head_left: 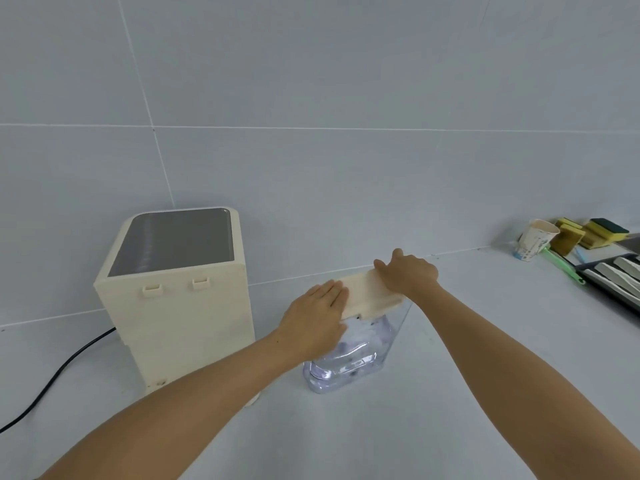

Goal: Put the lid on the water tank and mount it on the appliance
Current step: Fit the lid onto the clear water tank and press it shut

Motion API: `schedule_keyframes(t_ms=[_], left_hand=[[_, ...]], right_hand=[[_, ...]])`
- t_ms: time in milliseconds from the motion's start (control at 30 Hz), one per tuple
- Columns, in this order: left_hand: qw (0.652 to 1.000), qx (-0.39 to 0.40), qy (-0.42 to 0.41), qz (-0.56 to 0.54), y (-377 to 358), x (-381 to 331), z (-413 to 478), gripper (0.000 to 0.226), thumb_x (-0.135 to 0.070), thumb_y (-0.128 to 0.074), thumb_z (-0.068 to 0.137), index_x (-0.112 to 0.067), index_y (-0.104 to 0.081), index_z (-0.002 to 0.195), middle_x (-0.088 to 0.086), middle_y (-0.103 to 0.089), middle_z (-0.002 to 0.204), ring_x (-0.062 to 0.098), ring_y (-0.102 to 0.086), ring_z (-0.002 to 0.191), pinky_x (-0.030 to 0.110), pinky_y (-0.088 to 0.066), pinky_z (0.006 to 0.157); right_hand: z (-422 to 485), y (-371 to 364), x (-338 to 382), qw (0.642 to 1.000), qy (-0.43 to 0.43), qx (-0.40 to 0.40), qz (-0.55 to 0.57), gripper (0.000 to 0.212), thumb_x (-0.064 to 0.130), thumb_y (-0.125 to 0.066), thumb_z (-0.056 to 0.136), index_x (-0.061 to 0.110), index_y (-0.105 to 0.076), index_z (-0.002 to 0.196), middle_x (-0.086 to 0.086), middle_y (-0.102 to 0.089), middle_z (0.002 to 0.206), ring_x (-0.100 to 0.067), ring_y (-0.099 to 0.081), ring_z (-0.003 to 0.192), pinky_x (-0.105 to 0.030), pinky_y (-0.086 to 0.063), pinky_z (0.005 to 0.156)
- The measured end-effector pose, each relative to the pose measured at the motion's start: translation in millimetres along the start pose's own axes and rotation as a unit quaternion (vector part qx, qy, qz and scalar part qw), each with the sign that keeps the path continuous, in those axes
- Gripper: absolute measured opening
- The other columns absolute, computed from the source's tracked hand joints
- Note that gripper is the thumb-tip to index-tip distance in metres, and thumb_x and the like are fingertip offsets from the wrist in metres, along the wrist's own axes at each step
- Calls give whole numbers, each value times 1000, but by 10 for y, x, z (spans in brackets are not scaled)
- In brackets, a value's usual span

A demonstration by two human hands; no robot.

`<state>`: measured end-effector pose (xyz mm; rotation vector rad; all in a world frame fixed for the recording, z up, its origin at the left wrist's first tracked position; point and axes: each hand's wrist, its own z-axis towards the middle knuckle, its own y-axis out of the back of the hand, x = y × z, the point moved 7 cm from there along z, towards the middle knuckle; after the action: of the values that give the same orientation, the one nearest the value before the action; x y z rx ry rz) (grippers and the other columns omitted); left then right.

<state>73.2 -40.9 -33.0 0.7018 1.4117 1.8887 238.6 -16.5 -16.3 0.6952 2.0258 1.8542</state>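
Observation:
A clear plastic water tank (349, 365) stands upright on the pale counter, right of the appliance. A cream lid (367, 294) lies across its top. My left hand (315, 317) rests flat on the lid's near-left end, fingers together. My right hand (408, 273) presses down on the far-right end, fingers curled over its edge. The cream box-shaped appliance (180, 306) with a grey top panel stands to the left, its back facing me with two small clips near the top.
A black power cord (59, 372) runs from the appliance leftward over the counter. At the far right sit a paper cup (535, 239), yellow-green sponges (588, 233), a green-handled brush (562, 265) and a dark tray (620, 275). A tiled wall stands behind.

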Motion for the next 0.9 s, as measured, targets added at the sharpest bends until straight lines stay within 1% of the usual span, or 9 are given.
schedule_keyframes(t_ms=[33, 100, 167, 300, 467, 567, 667, 800, 900], left_hand=[[999, 34, 11, -8, -57, 51, 7, 61, -31, -42, 93, -1, -25, 143, 15, -25, 154, 18, -22, 144, 25, -14, 118], [995, 82, 39, -29, -96, 141, 30, 66, -33, -37, 95, -4, -8, 147, 10, -7, 159, 18, -5, 147, 27, -3, 119], [992, 104, 57, -37, -132, 241, 64, 69, -35, -38, 95, -5, -3, 147, 8, -2, 159, 17, 0, 147, 27, -5, 118], [985, 142, 73, -59, -126, 394, 121, 72, -35, -42, 94, -6, -1, 147, 6, 3, 159, 15, 3, 147, 31, -19, 117], [983, 153, 57, -86, -138, 455, 127, 73, -35, -43, 93, -9, -2, 148, 3, 4, 159, 13, 4, 146, 33, -23, 116], [984, 139, 49, -98, -155, 461, 98, 78, -38, -44, 92, -9, 2, 147, 3, 9, 159, 14, 5, 146, 31, -18, 117], [976, 132, 64, -163, -196, 497, 62, 89, -40, -55, 87, -14, 6, 147, 6, 17, 158, 19, 3, 147, 33, -9, 119], [926, 120, 162, -320, -360, 660, 0, 115, -36, -71, 75, -17, 19, 145, 4, 20, 157, 21, -1, 147, 36, -13, 118], [879, 143, 216, -399, -542, 707, -67, 122, -30, -76, 71, -16, 22, 143, 3, 8, 159, 20, -8, 146, 32, -17, 116]], right_hand=[[-20, 2, -31, 1000, 1, -1, -3, 50, 43, -24, 93, 9, -42, 125, -12, -64, 113, -30, -59, 102, -31, -34, 72], [-70, 4, -89, 1000, 1, -1, -8, 52, 44, -22, 93, 9, -43, 124, -12, -64, 112, -29, -57, 93, -31, -34, 72], [-121, 0, -142, 1000, -1, 0, -9, 50, 44, -22, 93, 10, -44, 122, -11, -65, 109, -28, -51, 84, -31, -33, 72], [-220, -21, -201, 1000, -3, 2, -18, 48, 44, -23, 93, 10, -46, 118, -8, -55, 90, -27, -48, 81, -31, -34, 72], [-305, -22, -270, 1000, -10, -5, 7, 44, 41, -25, 92, 11, -49, 114, -8, -54, 87, -27, -48, 81, -30, -34, 71], [-352, -52, -349, 999, -12, 1, 53, 44, 41, -29, 92, 11, -48, 118, -11, -56, 99, -30, -49, 88, -33, -37, 76], [-438, -138, -374, 986, 21, 58, 157, 51, 41, -34, 94, 11, -37, 134, -17, -51, 129, -36, -50, 115, -43, -40, 95], [-572, -301, -388, 909, 38, 127, 395, 76, 50, -39, 90, 14, -6, 149, -9, -21, 156, -28, -27, 140, -39, -23, 112], [-589, -446, -418, 874, 48, 130, 466, 89, 42, -54, 86, 16, 3, 149, -2, -22, 155, -23, -30, 139, -34, -28, 108]])
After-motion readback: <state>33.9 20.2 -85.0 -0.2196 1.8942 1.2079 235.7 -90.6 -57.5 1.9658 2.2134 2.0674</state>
